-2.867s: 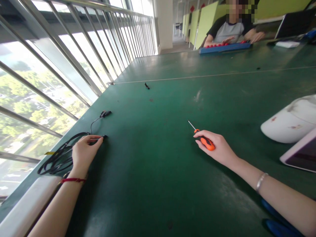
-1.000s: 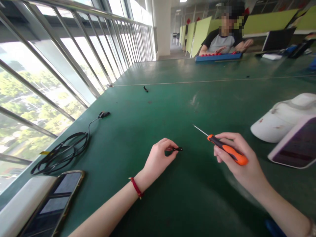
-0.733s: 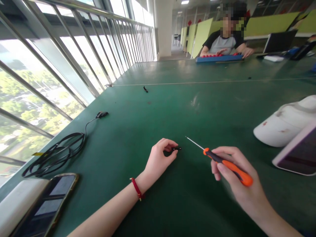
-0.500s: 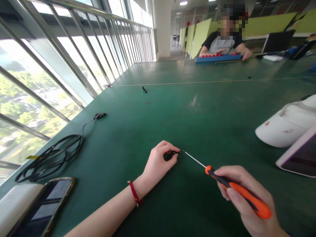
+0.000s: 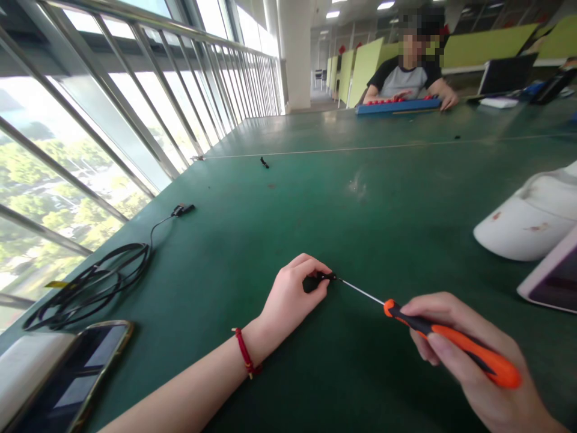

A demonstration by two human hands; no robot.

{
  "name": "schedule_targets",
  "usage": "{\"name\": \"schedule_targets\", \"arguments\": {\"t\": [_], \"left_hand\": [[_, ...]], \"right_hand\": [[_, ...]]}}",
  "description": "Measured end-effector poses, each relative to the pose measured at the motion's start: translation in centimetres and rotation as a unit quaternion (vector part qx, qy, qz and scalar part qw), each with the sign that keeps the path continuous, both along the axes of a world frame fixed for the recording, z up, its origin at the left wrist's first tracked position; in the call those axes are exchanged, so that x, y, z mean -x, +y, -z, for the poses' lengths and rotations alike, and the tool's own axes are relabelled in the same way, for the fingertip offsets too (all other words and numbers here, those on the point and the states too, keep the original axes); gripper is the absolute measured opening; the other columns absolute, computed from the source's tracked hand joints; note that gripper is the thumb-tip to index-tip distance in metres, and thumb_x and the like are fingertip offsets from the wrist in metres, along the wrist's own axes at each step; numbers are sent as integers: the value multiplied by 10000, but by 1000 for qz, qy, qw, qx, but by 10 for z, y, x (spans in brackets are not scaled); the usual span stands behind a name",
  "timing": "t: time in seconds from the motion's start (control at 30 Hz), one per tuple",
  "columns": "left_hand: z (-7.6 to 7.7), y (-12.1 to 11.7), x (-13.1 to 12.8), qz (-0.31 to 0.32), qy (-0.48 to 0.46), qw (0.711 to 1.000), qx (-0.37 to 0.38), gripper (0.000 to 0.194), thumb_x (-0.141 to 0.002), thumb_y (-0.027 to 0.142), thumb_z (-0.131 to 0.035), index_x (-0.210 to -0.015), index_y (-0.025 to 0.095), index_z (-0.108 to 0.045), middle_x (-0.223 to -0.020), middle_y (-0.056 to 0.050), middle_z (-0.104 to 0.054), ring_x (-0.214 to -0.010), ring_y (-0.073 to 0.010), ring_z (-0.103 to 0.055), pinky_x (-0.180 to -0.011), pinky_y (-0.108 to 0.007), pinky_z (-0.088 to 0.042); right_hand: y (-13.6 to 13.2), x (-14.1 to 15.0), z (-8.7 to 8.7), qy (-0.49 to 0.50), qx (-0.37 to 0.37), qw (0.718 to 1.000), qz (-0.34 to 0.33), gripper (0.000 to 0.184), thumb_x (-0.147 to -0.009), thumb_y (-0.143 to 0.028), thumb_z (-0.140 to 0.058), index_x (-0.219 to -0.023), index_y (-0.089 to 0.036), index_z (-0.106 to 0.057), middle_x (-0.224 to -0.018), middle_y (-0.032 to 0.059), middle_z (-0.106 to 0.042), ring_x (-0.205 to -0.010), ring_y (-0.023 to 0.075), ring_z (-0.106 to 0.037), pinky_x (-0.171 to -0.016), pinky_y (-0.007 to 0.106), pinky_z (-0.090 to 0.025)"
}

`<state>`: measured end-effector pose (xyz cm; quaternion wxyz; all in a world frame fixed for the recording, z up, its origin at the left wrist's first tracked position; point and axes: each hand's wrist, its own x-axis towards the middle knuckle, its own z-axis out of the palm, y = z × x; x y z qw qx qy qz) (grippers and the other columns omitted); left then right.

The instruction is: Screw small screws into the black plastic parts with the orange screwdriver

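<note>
Between the thumb and fingertips of my left hand [image 5: 301, 287] is a small black part [image 5: 330, 276], mostly covered by the fingers, so its kind does not show. My right hand [image 5: 478, 355] is wrapped round the orange and black handle of a screwdriver [image 5: 457, 343]. Its thin metal shaft points left, and the tip is very close to the end of the black part; whether they touch I cannot tell. Both hands are just above the green table [image 5: 360, 373].
At the left lie a coiled black cable [image 5: 145, 258], a phone [image 5: 97, 355] and a white box [image 5: 33, 367]. A white object [image 5: 518, 225] and a purple-edged device [image 5: 554, 279] stand right. Far off, a person [image 5: 408, 81] sits behind a blue tray [image 5: 396, 107]. A small black piece [image 5: 264, 162] lies mid-table.
My right hand and the screwdriver have shifted right and slightly up in view. My left hand has moved slightly right with the black part.
</note>
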<state>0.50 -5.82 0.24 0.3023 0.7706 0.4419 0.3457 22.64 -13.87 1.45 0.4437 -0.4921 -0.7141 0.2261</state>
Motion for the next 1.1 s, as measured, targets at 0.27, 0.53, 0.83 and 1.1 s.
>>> {"name": "schedule_targets", "arguments": {"t": [0.27,0.53,0.83,1.1], "left_hand": [[2,-1,0,18,8,1000,-12,128,-796,143,-559,-869,200,-648,-911,-29,-625,-822,-139,-594,-751,-273,-520],[0,-2,0,25,6,1000,-18,143,-815,159,-558,-892,191,-673,-930,-31,-628,-831,-131,-593,-767,-265,-512],[1,-2,1,16,-1,1000,-19,137,-808,156,-575,-883,179,-688,-914,-29,-638,-819,-120,-595,-760,-245,-503],[0,-2,0,13,5,1000,-14,135,-809,155,-576,-877,180,-689,-906,-26,-640,-813,-115,-595,-751,-235,-502]], "right_hand": [[-3,0,2,1,5,1000,-6,119,-870,-270,-468,-953,-305,-546,-626,-23,-558,-443,90,-539,-403,177,-455],[-2,0,1,5,11,1000,4,107,-867,-286,-484,-920,-249,-569,-638,-6,-585,-489,99,-565,-426,183,-461],[-3,2,2,-6,11,1000,-7,98,-878,-256,-471,-939,-249,-548,-711,-6,-603,-570,90,-592,-480,166,-462],[-3,0,3,5,21,1000,-17,117,-881,-218,-461,-960,-262,-536,-655,-33,-563,-514,71,-548,-469,156,-450]]}}
